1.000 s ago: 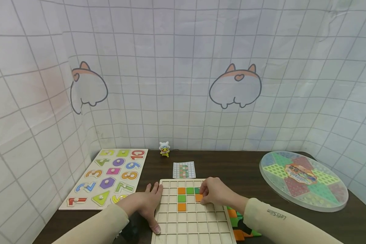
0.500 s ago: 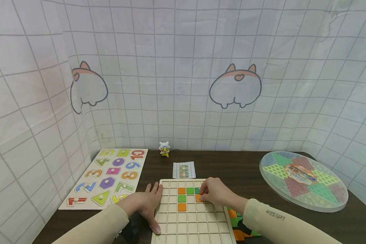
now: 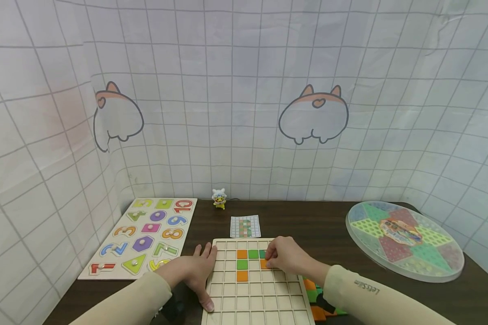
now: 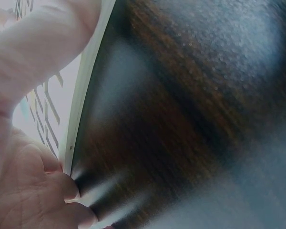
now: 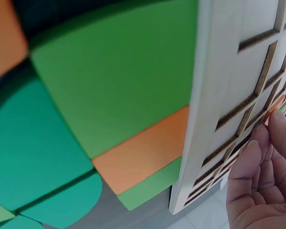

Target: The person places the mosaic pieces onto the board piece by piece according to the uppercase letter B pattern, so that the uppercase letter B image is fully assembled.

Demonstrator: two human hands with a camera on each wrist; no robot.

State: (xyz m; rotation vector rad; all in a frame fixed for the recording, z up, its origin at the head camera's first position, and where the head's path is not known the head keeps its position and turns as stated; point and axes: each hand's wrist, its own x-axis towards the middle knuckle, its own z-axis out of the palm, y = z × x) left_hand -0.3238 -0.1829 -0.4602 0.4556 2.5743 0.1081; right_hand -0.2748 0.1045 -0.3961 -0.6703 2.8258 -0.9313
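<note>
A wooden grid board (image 3: 255, 303) lies on the dark table in the head view. Several orange and green square tiles sit in its upper cells, among them a green tile (image 3: 241, 264). My right hand (image 3: 286, 255) pinches an orange tile (image 3: 263, 263) at its right side; the right wrist view also has this orange tile (image 5: 276, 104) at the thumb tip. A darker green tile (image 3: 262, 254) just above is partly hidden by the fingers. My left hand (image 3: 201, 273) lies spread along the board's left edge, thumb toward me and fingers pointing away.
Loose green and orange tiles (image 5: 114, 76) lie beside the board's right edge, partly under my right sleeve. A printed pattern card (image 3: 245, 226) and a small figurine (image 3: 219, 198) are behind the board. A number puzzle (image 3: 146, 239) lies left, a round game board (image 3: 404, 241) right.
My right thumb has shifted slightly up against the orange tile, which has moved barely. The left hand and the board stay where they were.
</note>
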